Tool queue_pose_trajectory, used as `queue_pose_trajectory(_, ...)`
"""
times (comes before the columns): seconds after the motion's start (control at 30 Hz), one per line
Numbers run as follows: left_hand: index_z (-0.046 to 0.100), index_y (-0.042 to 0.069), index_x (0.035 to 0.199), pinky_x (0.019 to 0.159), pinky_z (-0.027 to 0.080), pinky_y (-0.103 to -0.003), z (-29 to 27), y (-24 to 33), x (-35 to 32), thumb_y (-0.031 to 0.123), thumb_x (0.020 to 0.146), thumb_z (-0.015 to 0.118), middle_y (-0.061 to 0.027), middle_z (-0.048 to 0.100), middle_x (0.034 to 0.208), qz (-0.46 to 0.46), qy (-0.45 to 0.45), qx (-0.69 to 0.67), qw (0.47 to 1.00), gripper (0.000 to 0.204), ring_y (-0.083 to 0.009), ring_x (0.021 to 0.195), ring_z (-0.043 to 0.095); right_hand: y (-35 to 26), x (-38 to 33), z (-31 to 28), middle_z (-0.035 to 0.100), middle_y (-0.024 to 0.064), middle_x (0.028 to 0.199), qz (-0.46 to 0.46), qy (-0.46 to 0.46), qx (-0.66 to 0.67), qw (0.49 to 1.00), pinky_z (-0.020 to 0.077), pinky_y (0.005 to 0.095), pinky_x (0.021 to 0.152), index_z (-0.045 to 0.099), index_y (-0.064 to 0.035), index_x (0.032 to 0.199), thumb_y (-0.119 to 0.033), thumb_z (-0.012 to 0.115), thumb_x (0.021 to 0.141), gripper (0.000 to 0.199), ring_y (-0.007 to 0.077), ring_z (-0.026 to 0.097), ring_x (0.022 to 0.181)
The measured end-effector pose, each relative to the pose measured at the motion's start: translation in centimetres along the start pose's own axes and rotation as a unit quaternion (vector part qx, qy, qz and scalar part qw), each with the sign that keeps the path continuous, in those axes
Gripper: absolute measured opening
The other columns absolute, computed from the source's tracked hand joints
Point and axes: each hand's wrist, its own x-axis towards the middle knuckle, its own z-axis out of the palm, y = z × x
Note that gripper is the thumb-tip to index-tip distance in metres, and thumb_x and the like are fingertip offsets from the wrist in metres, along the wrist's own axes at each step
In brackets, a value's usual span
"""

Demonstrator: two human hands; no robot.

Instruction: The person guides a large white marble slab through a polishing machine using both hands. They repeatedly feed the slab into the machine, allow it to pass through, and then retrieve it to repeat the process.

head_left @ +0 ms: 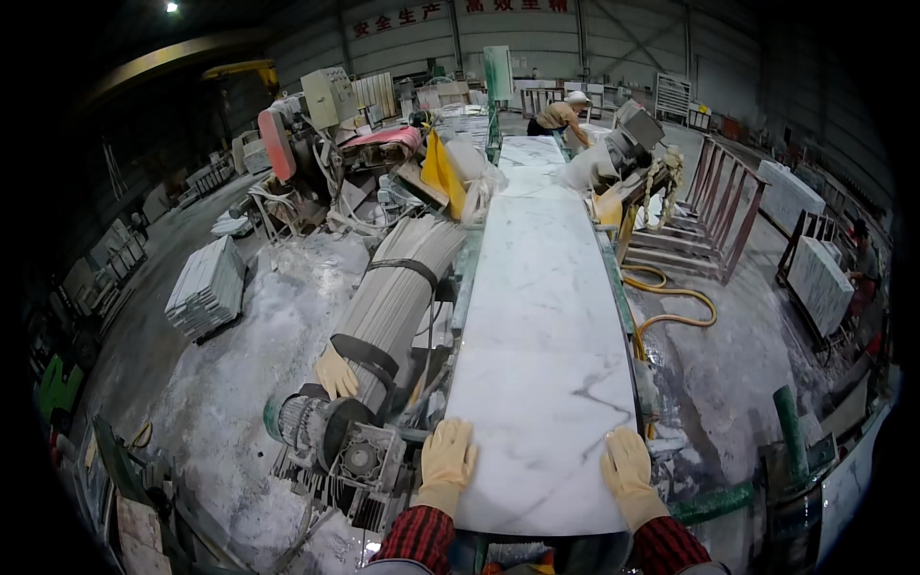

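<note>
White marble slabs with grey veins lie end to end on a long, narrow conveyor. The nearest slab [537, 422] has a curved dark vein by its right side. My left hand [447, 464], in a cream rubber glove, rests at this slab's left edge with its fingers stretched forward. Opposite it, my right hand [628, 471], gloved the same way, lies along the right edge, fingers extended. The undersides of both hands are hidden. Farther along, another marble slab [537, 259] passes between machine heads.
Left of the conveyor sit a motor [307, 420], a strapped grey bundle [407, 268] and a loose glove [335, 372]. A yellow hose [704, 311] and metal rack [733, 206] stand right. A co-worker [561, 117] bends over the far end. Stacked slabs [206, 287] lie left.
</note>
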Motion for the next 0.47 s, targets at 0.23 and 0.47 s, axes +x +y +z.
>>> queue_pose_trajectory(0.23,0.063,0.009,0.148,0.118,0.047,-0.057,0.0,0.0,-0.8,0.032,0.103,0.071,-0.0232,0.064,0.151,-0.006,-0.011,-0.009,1.000,0.051,-0.0449,0.146,0.055,-1.0,0.3,-1.1,0.069,0.0263,0.123,0.027,-0.055,0.033,0.998,0.0511,0.0588,0.105,0.069,0.0024,0.124,-0.010,0.073,0.088,0.039,0.0489,0.064,0.114)
queue_pose_trajectory(0.47,0.061,0.013,0.151,0.119,0.048,-0.055,0.7,-1.0,-1.1,0.038,0.099,0.077,-0.0233,0.062,0.155,0.002,0.032,-0.011,0.999,0.060,-0.0427,0.148,0.055,-0.2,-1.1,0.1,0.067,0.0287,0.137,0.050,-0.082,0.064,0.993,0.0482,0.0634,0.110,0.071,-0.0016,0.132,-0.012,0.076,0.088,0.046,0.0519,0.060,0.127)
